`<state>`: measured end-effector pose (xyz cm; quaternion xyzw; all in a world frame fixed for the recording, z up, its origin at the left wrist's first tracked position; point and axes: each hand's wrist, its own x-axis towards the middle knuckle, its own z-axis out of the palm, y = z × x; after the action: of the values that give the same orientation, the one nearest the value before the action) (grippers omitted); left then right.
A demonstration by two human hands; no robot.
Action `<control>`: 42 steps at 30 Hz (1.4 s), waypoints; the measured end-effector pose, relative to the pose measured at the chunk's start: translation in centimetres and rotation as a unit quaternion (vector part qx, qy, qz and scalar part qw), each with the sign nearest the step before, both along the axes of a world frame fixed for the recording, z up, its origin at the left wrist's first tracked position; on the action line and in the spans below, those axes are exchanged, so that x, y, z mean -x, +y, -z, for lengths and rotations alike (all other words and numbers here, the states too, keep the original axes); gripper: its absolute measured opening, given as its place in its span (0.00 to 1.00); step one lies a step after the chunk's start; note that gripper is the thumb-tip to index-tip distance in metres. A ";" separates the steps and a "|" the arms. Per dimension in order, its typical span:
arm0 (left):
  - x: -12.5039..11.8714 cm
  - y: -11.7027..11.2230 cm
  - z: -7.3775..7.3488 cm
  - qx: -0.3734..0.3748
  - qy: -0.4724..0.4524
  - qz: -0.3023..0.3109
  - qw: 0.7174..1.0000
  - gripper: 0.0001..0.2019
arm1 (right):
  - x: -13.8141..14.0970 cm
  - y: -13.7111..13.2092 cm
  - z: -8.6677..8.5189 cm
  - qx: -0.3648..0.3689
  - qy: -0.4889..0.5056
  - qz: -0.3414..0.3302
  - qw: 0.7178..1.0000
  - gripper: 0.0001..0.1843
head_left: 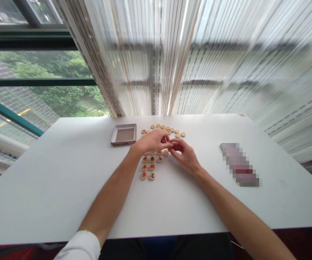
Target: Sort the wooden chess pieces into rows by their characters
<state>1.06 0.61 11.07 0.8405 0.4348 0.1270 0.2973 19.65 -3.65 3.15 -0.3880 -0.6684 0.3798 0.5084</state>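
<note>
My left hand (152,141) and my right hand (184,154) meet above a group of round wooden Chinese chess pieces. Fingertips of both are pinched together at a Chinese chess piece (170,143), mostly hidden between them. Below the hands, pieces lie face up in short rows, with a red-marked piece (144,176) and a black-marked piece (152,176) nearest me. Another black-marked piece (159,159) ends a row beneath my fingers. Beyond the hands, several plain-topped pieces (177,135) are scattered in a loose arc. My left hand covers some of the pieces.
An open shallow box (113,139) stands left of the pieces on the white table (77,180). A pixelated flat object (238,164) lies to the right. Striped curtains (156,65) hang behind the table's far edge, with a window at the left.
</note>
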 end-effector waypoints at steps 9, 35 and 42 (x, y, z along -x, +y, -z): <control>-0.5 -0.4 -0.3 0.000 0.055 -0.026 0.998 0.22 | -0.1 -0.2 -0.3 -0.034 -0.042 0.017 0.998 0.12; 0.1 -0.1 -0.2 0.012 0.066 0.021 0.998 0.20 | -0.1 -0.3 -0.4 -0.030 -0.047 0.017 0.998 0.12; 0.2 0.0 -0.1 0.022 0.057 0.009 0.998 0.17 | -0.3 -0.3 -0.5 -0.031 -0.057 0.015 0.998 0.13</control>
<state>0.91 0.60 11.14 0.8433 0.4462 0.0669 0.2919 19.90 -3.91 3.62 -0.4032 -0.7020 0.3282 0.4867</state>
